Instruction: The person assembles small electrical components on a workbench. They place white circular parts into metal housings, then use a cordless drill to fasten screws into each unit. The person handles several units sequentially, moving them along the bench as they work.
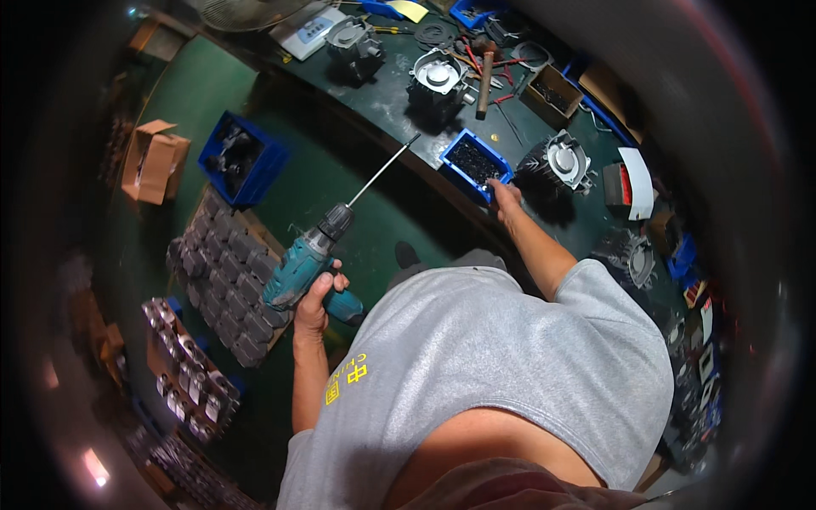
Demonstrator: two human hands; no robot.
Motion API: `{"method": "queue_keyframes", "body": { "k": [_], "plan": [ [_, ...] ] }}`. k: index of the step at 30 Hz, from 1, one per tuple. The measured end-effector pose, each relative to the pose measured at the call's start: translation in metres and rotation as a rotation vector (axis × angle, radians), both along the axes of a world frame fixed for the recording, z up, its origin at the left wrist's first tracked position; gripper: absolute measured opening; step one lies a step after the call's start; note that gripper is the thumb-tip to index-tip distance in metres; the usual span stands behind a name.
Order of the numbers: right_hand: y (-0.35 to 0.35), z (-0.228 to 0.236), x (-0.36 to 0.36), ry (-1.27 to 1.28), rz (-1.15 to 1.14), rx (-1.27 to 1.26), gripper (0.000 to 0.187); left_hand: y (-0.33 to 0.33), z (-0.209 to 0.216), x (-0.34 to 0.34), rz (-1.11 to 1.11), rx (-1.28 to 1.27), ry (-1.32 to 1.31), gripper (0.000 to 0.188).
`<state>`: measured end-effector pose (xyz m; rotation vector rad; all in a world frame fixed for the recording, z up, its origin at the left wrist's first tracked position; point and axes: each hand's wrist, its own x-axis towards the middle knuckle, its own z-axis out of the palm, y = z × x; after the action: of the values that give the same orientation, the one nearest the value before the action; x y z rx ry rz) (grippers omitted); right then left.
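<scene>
My left hand (313, 308) is wrapped round the grip of a teal and black cordless drill (293, 270). A long thin driver bit (378, 177) extends from its chuck, with the dark tip near the bench edge. My right hand (507, 201) reaches the near corner of a blue bin (453, 163) filled with small dark screws (473, 158). Its fingers are drawn together there; whatever they hold is too small to make out. Right of the bin stands a motor housing (567, 160) with a silver top, and another housing (438, 75) sits behind it.
A hammer (485, 83), pliers and cables lie on the dark green bench (387, 106). A third housing (350, 38) is at the bench's far left. Below on the floor are a blue crate (242, 157), a cardboard box (155, 161) and stacked grey parts (225, 280).
</scene>
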<state>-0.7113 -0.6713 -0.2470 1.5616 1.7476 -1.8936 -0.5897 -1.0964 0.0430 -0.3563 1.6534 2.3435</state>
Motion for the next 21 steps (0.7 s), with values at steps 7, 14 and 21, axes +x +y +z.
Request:
{"method": "queue_keyframes", "body": {
  "k": [7, 14, 21],
  "plan": [
    [-0.028, 0.049, 0.015, 0.533, 0.412, 1.149, 0.024, -0.045, 0.008, -0.104, -0.204, -0.014, -0.051, 0.043],
    [-0.045, 0.059, -0.067, -0.268, 0.680, 0.833, 0.036, -0.035, -0.002, -0.209, -0.352, 0.028, -0.063, 0.040],
    [-0.040, 0.032, -0.077, -0.102, 0.693, 0.710, 0.018, -0.020, 0.012, -0.288, -0.384, -0.040, 0.020, 0.041]
  ]
}}
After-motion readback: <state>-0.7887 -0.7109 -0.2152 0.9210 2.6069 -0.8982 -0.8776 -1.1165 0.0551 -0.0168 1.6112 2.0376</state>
